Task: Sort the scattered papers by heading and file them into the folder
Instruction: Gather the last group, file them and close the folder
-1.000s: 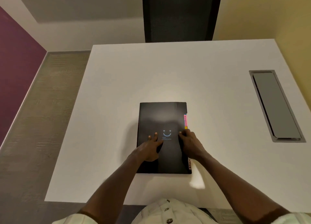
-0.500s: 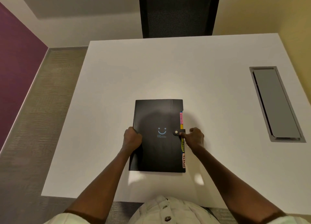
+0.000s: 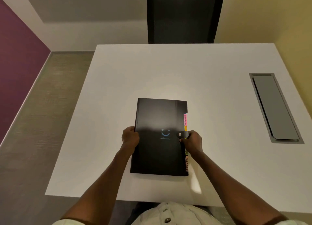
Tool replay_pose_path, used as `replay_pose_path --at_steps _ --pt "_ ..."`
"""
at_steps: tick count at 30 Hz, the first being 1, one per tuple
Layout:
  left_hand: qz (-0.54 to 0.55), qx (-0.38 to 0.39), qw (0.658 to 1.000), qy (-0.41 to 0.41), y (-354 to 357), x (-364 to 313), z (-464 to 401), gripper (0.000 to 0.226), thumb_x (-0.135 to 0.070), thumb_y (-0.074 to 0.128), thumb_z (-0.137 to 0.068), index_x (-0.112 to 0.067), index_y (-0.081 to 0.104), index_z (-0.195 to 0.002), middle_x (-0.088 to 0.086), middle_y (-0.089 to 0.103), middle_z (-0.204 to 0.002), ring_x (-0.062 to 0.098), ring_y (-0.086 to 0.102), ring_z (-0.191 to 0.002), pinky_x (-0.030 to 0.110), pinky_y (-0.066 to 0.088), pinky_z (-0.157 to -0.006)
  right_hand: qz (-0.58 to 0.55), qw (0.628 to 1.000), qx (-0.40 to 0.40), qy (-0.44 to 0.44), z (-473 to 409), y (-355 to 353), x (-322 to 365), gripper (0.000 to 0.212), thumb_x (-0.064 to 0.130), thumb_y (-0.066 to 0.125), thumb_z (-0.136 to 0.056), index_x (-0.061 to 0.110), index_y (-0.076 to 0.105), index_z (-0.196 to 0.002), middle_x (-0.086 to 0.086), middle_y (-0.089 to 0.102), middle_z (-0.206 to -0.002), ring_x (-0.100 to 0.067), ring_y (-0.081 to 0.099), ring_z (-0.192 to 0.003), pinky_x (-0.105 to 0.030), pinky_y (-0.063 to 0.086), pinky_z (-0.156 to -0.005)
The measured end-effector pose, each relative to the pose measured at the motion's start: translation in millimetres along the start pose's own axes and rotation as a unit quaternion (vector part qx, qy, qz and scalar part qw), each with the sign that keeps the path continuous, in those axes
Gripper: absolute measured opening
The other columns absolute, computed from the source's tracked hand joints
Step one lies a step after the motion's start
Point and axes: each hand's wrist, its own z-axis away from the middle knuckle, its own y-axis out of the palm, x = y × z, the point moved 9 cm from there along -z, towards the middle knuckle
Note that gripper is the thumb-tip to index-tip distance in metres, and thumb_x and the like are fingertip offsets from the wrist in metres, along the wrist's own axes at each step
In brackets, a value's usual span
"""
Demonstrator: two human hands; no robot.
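A closed black folder [image 3: 158,150] lies flat on the white counter [image 3: 135,76], in the lower middle of the frame, its long sides running away from the person. A faint blue smile mark [image 3: 165,133] sits on its cover. Coloured index tabs [image 3: 185,121] stick out along its right edge, pink and orange above, green and a pale one below. A strap with a snap button [image 3: 180,134] wraps over that right edge onto the cover.

The left hand [image 3: 130,137] grips the folder's left edge, fingers curled round it. The right hand [image 3: 192,141] is curled against the right edge just beside the snap strap, fingers closed on the folder's edge there.

At the right of the frame a grey recessed cable hatch [image 3: 274,108] is set into the counter, well apart from the folder. A dark chair back [image 3: 184,17] stands beyond the far edge.
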Motion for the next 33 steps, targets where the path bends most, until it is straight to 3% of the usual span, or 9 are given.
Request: replay_pose_path --at_steps 2,4,6,12,19,23,26,29,33 --pt "0.021 -0.01 0.999 0.022 -16.3 -3.7 -0.2 0.025 0.01 0.047 -0.093 0.003 0.068 -0.105 0.018 0.067 -0.099 0.033 0.062 -0.094 0.024 0.051 -0.071 0.007 1.0 -0.018 -0.022 10.9 0.7 14.3 0.016 0.011 0.075 -0.077 0.012 0.067 -0.092 0.001 0.061 -0.083 -0.019 0.057 -0.078 -0.02 0.038 -0.059" --pt "0.035 -0.023 0.999 0.032 -38.1 -5.7 -3.3 0.037 0.012 0.049 -0.093 0.005 0.062 -0.127 0.019 0.065 -0.122 0.035 0.06 -0.115 0.033 0.05 -0.097 0.014 0.999 -0.031 -0.036 21.8 5.3 29.9 0.014 0.011 0.075 -0.076 0.013 0.067 -0.087 0.002 0.061 -0.078 -0.018 0.055 -0.073 -0.016 0.034 -0.055" --pt "0.046 -0.032 0.998 0.035 -62.4 -3.9 -10.0 0.043 0.013 0.05 -0.093 0.002 0.057 -0.135 0.017 0.061 -0.134 0.034 0.057 -0.125 0.037 0.042 -0.11 0.013 0.998 -0.028 -0.047 31.9 16.4 46.7 0.013 0.01 0.075 -0.075 0.012 0.069 -0.087 -0.001 0.063 -0.077 -0.02 0.057 -0.073 -0.022 0.037 -0.061" --pt "0.104 -0.052 0.993 0.034 -137.3 21.5 -35.2 0.044 0.012 0.048 -0.094 -0.004 0.06 -0.134 0.011 0.063 -0.132 0.028 0.06 -0.121 0.024 0.044 -0.096 0.015 0.998 0.0 -0.069 57.1 68.4 98.6 0.019 0.002 0.069 -0.073 0.006 0.073 -0.091 -0.009 0.073 -0.082 -0.028 0.067 -0.082 -0.032 0.052 -0.076" --pt "0.135 -0.101 0.985 0.026 -223.3 59.2 -66.2 0.045 0.014 0.047 -0.091 -0.003 0.063 -0.129 0.014 0.066 -0.128 0.027 0.063 -0.117 0.035 0.048 -0.105 0.025 0.993 0.041 -0.103 79.9 141.1 156.5 0.016 0.001 0.069 -0.074 0.006 0.072 -0.089 -0.011 0.074 -0.081 -0.026 0.068 -0.079 -0.032 0.054 -0.076" --pt "0.119 -0.11 0.987 0.022 -255.0 82.8 -82.2 0.039 0.009 0.053 -0.091 -0.002 0.065 -0.127 0.012 0.068 -0.124 0.027 0.064 -0.114 0.029 0.049 -0.097 0.045 0.99 0.074 -0.108 87.1 180.3 176.7 0.012 0.0 0.068 -0.075 0.008 0.07 -0.083 -0.009 0.073 -0.079 -0.023 0.066 -0.074 -0.024 0.049 -0.066" --pt "0.107 -0.1 0.989 0.024 -266.5 95.1 -92.5 0.039 0.009 0.056 -0.091 0.002 0.063 -0.128 0.017 0.067 -0.125 0.031 0.063 -0.115 0.034 0.048 -0.103 0.065 0.988 0.077 -0.116 87.0 201.9 185.6 0.008 -0.002 0.066 -0.077 0.005 0.069 -0.082 -0.003 0.065 -0.07 -0.004 0.054 -0.053 -0.007 0.038 -0.046" --pt "0.118 -0.087 0.989 0.027 -271.0 105.9 -100.8 0.041 0.011 0.058 -0.09 0.007 0.059 -0.13 0.022 0.064 -0.126 0.035 0.061 -0.118 0.04 0.047 -0.105 0.079 0.988 0.075 -0.114 84.5 218.3 191.0 0.006 -0.003 0.066 -0.078 0.002 0.068 -0.08 0.002 0.057 -0.063 0.005 0.045 -0.048 -0.003 0.038 -0.047" --pt "0.096 -0.083 0.992 0.004 -273.7 120.0 -110.1 0.042 0.003 0.053 -0.093 -0.001 0.058 -0.135 0.015 0.06 -0.135 0.031 0.055 -0.126 0.027 0.043 -0.098 0.089 0.989 0.075 -0.091 81.2 235.9 190.0 0.017 -0.006 0.062 -0.08 0.008 0.057 -0.072 0.012 0.049 -0.055 0.002 0.047 -0.04 -0.004 0.036 -0.042"
